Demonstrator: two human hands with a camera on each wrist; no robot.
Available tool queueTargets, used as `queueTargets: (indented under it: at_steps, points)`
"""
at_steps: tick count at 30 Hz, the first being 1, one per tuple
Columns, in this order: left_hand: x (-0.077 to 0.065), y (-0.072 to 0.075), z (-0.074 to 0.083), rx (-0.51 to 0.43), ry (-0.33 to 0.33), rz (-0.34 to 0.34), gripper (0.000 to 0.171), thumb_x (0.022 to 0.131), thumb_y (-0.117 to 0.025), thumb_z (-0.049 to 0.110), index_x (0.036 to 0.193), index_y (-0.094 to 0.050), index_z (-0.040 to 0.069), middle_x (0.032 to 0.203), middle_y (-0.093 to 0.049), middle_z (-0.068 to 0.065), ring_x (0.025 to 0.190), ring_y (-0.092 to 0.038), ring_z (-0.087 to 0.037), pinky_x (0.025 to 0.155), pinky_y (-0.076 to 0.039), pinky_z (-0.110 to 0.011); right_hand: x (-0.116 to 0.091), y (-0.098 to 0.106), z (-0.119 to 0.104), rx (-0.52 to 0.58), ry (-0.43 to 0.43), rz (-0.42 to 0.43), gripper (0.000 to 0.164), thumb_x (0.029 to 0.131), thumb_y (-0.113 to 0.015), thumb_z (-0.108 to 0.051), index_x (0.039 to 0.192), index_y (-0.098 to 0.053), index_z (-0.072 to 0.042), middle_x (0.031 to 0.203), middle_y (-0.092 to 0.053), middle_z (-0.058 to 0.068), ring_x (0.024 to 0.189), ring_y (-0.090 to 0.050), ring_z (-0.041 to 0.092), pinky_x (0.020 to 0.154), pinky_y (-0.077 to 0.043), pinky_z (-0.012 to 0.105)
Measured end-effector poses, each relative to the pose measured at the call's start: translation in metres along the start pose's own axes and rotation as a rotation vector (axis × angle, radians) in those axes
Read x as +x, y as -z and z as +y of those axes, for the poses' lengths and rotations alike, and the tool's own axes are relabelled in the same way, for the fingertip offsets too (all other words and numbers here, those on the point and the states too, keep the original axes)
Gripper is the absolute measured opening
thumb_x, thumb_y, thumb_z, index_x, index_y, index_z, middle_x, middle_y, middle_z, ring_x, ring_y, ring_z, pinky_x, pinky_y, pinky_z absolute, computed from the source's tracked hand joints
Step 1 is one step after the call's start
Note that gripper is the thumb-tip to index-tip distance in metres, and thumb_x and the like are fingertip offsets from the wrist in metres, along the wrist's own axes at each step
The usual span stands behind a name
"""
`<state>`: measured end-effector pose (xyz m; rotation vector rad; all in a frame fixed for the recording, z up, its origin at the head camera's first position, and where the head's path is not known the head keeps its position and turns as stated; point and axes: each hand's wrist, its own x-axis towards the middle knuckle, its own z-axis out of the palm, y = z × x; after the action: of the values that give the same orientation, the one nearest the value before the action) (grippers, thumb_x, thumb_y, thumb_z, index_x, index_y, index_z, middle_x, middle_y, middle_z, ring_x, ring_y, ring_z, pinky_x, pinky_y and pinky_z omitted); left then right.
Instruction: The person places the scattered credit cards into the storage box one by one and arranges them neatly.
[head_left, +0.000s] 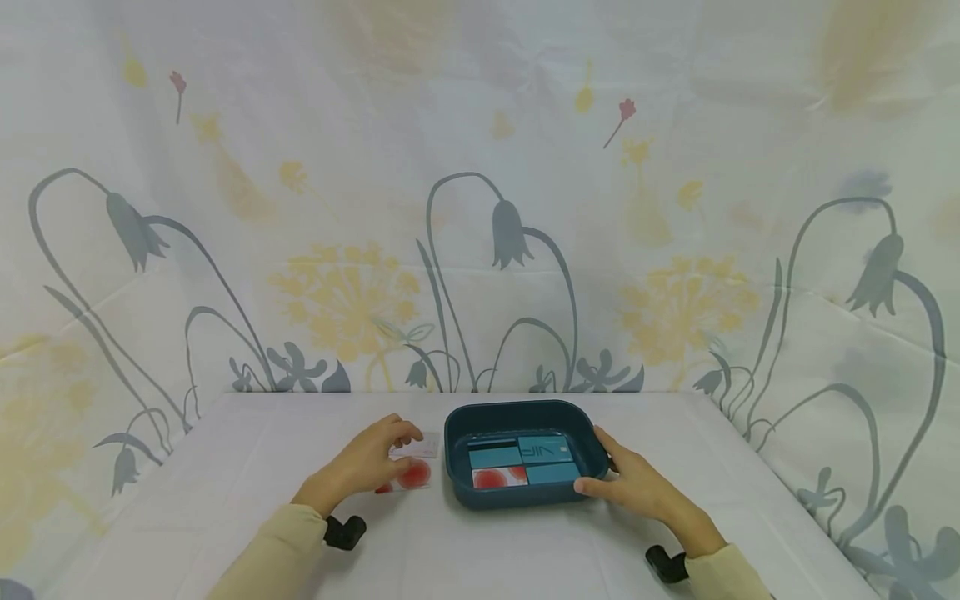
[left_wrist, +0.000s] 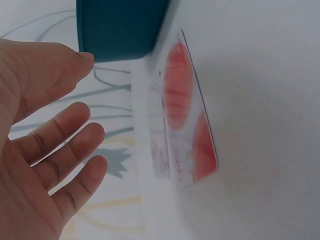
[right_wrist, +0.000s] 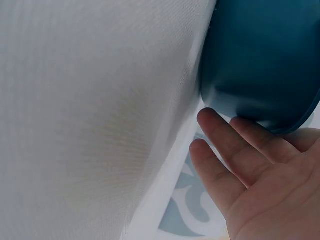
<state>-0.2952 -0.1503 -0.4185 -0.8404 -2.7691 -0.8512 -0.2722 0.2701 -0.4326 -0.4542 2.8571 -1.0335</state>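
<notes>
My left hand hovers over the cards left of the box, its fingers loosely bent and holding nothing. Beneath it lies a white card with red circles, partly covered by the hand. A paler card with faint print lies just behind that one. At the right end of the dark blue plastic box, my right hand grips the rim, thumb at the front corner and fingers along the outer side. Inside the box, several cards lie flat: blue ones and one with red circles.
A white cloth covers the table, and the box stands near its middle. Behind hangs a curtain printed with grey and yellow flowers. Each wrist wears a black camera mount.
</notes>
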Motion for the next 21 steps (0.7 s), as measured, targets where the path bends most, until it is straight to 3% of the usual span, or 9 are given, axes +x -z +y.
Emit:
queueTargets:
  at_steps: [14,21]
  points:
    - [0.009,0.001,-0.023,-0.020,0.073,-0.061,0.027,0.082,-0.071,0.007,0.108,-0.065,0.005,0.092,-0.056,-0.008,0.086,-0.054,-0.027,0.077,-0.046,-0.040,0.000,0.001,-0.002,-0.009,-0.008,0.004,0.101,0.082,-0.068,-0.050,0.151,-0.016,0.001,0.149,-0.029,0.027,0.130,-0.040,0.043,0.102,-0.032,0.059]
    - [0.015,-0.003,-0.034,0.008,0.080,-0.074,0.026,0.080,-0.072,0.004,0.106,-0.065,0.006,0.089,-0.056,-0.006,0.082,-0.053,-0.025,0.076,-0.045,-0.039,0.000,0.001,-0.003,0.000,-0.011,-0.001,0.101,0.082,-0.068,-0.050,0.151,-0.015,0.001,0.149,-0.029,0.027,0.129,-0.040,0.044,0.102,-0.032,0.059]
